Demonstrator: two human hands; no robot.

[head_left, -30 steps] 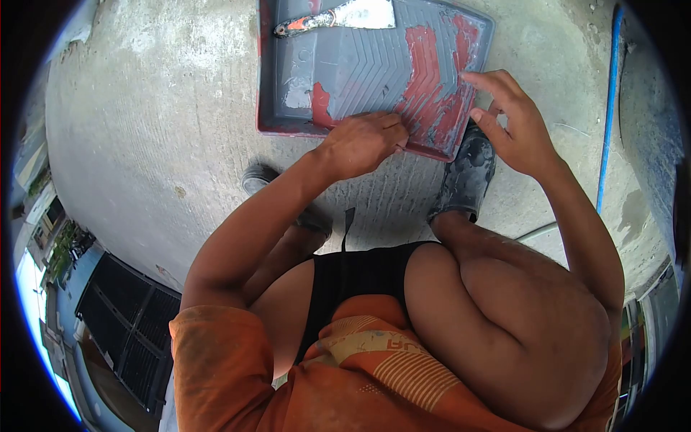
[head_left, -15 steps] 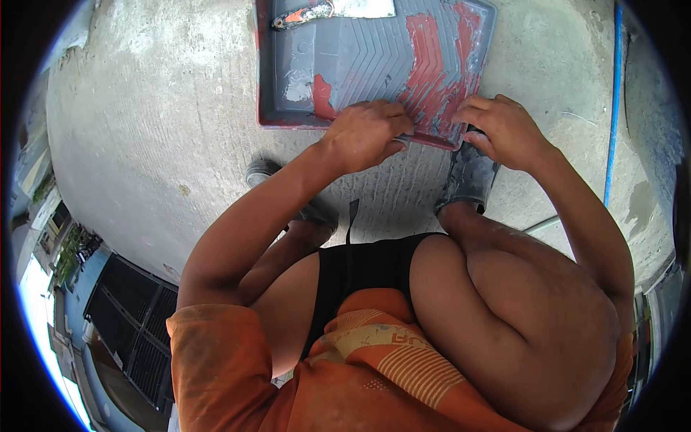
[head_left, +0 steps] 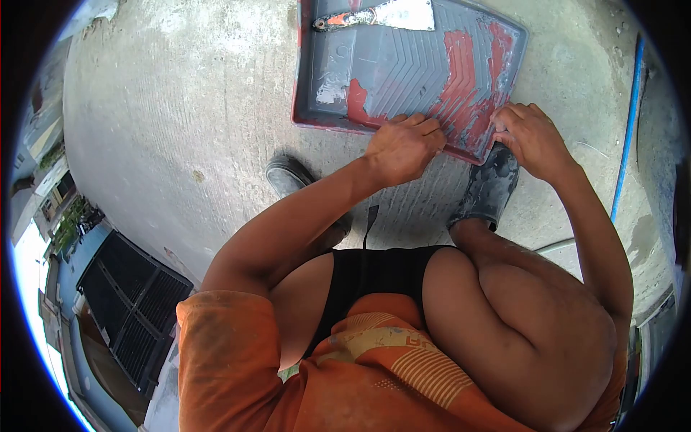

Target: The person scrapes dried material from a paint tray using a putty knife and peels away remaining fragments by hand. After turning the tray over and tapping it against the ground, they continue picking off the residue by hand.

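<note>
A grey paint tray (head_left: 403,68), smeared with reddish paint and whitish residue, sits in front of me on the concrete. My left hand (head_left: 407,150) is closed over the near rim, fingers on the inside and thumb hidden. At the near right corner, my right hand (head_left: 533,140) has its fingers curled against the tray's edge; the exact contact is partly hidden. A putty knife (head_left: 403,14) with a broad, paint-smeared blade and an orange and black handle lies across the far part of the tray, untouched by either hand.
My dark shoe (head_left: 286,175) and dark boot (head_left: 489,183) stand just short of the tray on rough concrete (head_left: 165,122). Along the right runs a blue hose or pipe (head_left: 628,129). A dark slatted gate (head_left: 133,306) shows at the lower left.
The tray, with the putty knife in it, has shifted right and slightly toward me. Both hands have moved along with it, staying at its near edge. The camera view has also shifted a little.
</note>
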